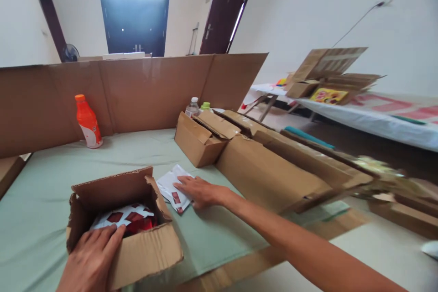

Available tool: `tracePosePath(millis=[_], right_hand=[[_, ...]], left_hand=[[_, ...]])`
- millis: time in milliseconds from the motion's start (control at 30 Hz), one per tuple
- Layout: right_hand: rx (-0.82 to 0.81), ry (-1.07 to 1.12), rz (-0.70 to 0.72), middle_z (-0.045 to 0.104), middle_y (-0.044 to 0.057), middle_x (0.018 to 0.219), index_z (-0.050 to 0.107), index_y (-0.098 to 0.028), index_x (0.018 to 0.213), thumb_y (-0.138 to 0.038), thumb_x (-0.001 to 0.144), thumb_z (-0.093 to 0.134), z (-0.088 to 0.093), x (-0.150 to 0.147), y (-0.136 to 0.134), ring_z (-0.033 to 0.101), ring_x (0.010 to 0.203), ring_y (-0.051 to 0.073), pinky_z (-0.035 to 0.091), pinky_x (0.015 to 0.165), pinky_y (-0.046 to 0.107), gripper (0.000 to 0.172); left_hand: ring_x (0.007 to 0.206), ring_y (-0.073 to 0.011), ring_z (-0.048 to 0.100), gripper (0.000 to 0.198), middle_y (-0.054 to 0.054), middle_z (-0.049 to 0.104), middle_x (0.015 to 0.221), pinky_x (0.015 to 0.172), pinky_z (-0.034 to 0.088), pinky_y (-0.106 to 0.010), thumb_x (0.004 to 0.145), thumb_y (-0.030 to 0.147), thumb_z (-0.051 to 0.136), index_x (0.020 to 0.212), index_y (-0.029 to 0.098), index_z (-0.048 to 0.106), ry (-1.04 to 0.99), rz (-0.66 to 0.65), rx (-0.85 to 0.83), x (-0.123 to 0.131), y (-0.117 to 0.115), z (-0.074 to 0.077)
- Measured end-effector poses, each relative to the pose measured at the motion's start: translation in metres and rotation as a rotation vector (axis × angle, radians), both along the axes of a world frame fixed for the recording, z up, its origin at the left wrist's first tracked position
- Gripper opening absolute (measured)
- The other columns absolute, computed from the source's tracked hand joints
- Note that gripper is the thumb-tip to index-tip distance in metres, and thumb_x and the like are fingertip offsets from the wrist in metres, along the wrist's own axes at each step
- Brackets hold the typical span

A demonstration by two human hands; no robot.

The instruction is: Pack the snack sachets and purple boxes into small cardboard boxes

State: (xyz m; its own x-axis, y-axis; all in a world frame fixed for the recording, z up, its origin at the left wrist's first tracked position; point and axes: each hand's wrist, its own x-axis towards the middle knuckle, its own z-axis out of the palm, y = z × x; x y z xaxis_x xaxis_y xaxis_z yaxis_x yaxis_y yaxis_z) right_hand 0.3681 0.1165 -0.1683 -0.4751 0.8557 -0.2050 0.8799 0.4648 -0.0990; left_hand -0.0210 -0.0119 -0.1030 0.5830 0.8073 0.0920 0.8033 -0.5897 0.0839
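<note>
An opened cardboard box (pixel 147 253) sits on the green cloth at the near left, its flaps up. Inside it lies a white and red patterned packet (pixel 132 214). My left hand (pixel 91 255) rests over the box's near left rim, fingers stretched inward against the packet. To the right of the box, a flat white packet (pixel 173 187) with dark red patches lies on the cloth. My right hand (pixel 198 189) reaches across from the right, its fingers laid out on top of this packet; the thumb is hard to make out.
An orange bottle (pixel 89 123) stands before a tall cardboard panel (pixel 153 86) at the back. Several cardboard boxes (pixel 267 169) line the right side, with a clear bottle (pixel 192 107) behind them. Another table (pixel 362 112) holding boxes stands at the far right.
</note>
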Motion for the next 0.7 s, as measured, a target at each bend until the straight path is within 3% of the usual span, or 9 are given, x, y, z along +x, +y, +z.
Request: tracePosePath(millis=[133, 300, 400, 533, 633, 700], right_hand=[[0.052, -0.012, 0.022, 0.052, 0.023, 0.145, 0.052, -0.018, 0.145, -0.006, 0.078, 0.065, -0.014, -0.013, -0.014, 0.051, 0.132, 0.034, 0.046, 0.102, 0.047, 0.069], [0.147, 0.030, -0.061, 0.069, 0.020, 0.119, 0.066, -0.013, 0.121, -0.005, 0.090, 0.047, -0.022, -0.025, -0.008, 0.065, 0.110, 0.028, 0.048, 0.095, 0.036, 0.037], [0.229, 0.090, -0.176, 0.075, 0.016, 0.106, 0.070, -0.014, 0.112, -0.008, 0.092, 0.043, -0.009, -0.024, -0.001, 0.072, 0.097, 0.026, 0.052, 0.084, 0.031, 0.034], [0.308, 0.194, -0.246, 0.076, 0.012, 0.105, 0.067, -0.013, 0.122, -0.009, 0.098, 0.024, 0.030, -0.004, 0.001, 0.074, 0.093, 0.021, 0.055, 0.081, 0.029, 0.050], [0.274, 0.203, -0.177, 0.073, 0.011, 0.123, 0.065, -0.017, 0.131, -0.019, 0.096, 0.042, 0.044, -0.002, -0.010, 0.070, 0.111, 0.022, 0.054, 0.094, 0.031, 0.042], [0.215, 0.168, -0.116, 0.067, 0.010, 0.137, 0.064, -0.019, 0.135, -0.021, 0.086, 0.062, 0.035, -0.013, -0.018, 0.064, 0.124, 0.024, 0.049, 0.104, 0.032, 0.048]], left_hand=[[0.126, -0.0328, 0.060, 0.089, -0.011, 0.063, 0.142, 0.106, 0.047, -0.049, 0.058, 0.015, 0.059, 0.147, 0.023, 0.047, 0.013, 0.039, 0.007, 0.009, -0.003, 0.007], [0.121, -0.0348, 0.061, 0.083, -0.013, 0.064, 0.138, 0.104, 0.047, -0.051, 0.059, 0.013, 0.059, 0.142, 0.017, 0.052, 0.057, 0.086, -0.161, 0.023, -0.003, 0.028], [0.121, -0.0355, 0.060, 0.081, -0.015, 0.064, 0.136, 0.104, 0.047, -0.051, 0.062, 0.013, 0.061, 0.141, 0.016, 0.051, 0.050, 0.095, -0.225, 0.028, -0.004, 0.035], [0.116, -0.0361, 0.061, 0.077, -0.015, 0.065, 0.131, 0.101, 0.048, -0.051, 0.063, 0.012, 0.062, 0.139, 0.016, 0.051, 0.039, 0.068, -0.205, 0.026, -0.008, 0.036], [0.115, -0.0367, 0.061, 0.078, -0.016, 0.065, 0.130, 0.100, 0.048, -0.052, 0.062, 0.012, 0.062, 0.139, 0.015, 0.052, 0.035, 0.068, -0.189, 0.024, -0.009, 0.033], [0.114, -0.0364, 0.061, 0.078, -0.016, 0.065, 0.131, 0.100, 0.048, -0.051, 0.063, 0.013, 0.061, 0.141, 0.015, 0.051, 0.023, 0.065, -0.177, 0.023, -0.009, 0.030]])
